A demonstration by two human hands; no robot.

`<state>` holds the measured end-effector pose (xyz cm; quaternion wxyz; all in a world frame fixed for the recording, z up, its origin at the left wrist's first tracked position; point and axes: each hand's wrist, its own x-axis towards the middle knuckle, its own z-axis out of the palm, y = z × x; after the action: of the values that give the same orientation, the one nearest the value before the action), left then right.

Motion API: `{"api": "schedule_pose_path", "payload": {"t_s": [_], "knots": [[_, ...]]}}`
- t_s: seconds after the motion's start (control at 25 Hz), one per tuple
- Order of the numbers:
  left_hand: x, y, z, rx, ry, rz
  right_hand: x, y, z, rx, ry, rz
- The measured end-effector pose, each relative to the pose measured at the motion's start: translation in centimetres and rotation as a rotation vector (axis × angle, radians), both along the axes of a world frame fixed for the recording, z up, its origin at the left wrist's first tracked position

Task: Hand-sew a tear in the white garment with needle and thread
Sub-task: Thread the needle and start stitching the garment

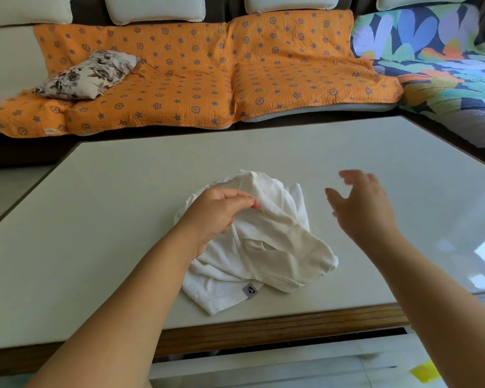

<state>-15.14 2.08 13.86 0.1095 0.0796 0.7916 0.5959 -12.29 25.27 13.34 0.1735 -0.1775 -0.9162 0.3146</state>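
While the orange star-print sofa cover (179, 79) fills the background, the pale table (95, 205) carries the crumpled white garment (277, 256) near its front edge. Left hand (216, 219) is on it, thumb and fingers pinching a raised fold at the top. Right hand (361, 211) hangs beside the cloth, fingers spread, blurred, touching nothing. The tear (261, 245) gapes mid-garment; a small grey label (249, 290) sits at the hem.

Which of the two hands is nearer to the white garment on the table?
Left. The left hand pinches a fold of the white garment; the right hand is open in the air to its right, not touching it.
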Motion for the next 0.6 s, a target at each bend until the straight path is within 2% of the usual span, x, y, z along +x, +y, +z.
{"api": "schedule_pose_path", "payload": {"t_s": [0.04,0.08,0.12,0.2,0.28,0.36,0.44,0.6], "knots": [[0.1,0.0,0.1,-0.021,0.004,-0.006,0.4,-0.5,0.6,0.038,0.097,-0.007],[0.2,0.0,0.2,-0.038,0.008,-0.014,0.6,-1.0,1.1,-0.026,0.172,0.048],[0.2,0.0,0.2,-0.047,0.011,-0.025,0.8,-1.7,1.5,-0.19,0.19,0.172],[0.2,0.1,0.2,-0.052,0.016,-0.048,1.7,-3.7,1.6,-0.582,-0.007,0.487],[0.3,0.3,0.3,-0.067,0.03,-0.073,2.3,-5.0,0.9,-0.764,-0.216,0.658],[0.5,0.4,0.5,-0.088,0.042,-0.087,2.4,-5.3,0.5,-0.748,-0.238,0.668],[0.7,0.4,0.8,-0.109,0.044,-0.08,2.1,-5.0,0.5,-0.66,-0.177,0.573],[1.1,0.3,1.1,-0.122,0.047,-0.051,1.7,-4.1,0.8,-0.359,-0.117,0.428]]}}
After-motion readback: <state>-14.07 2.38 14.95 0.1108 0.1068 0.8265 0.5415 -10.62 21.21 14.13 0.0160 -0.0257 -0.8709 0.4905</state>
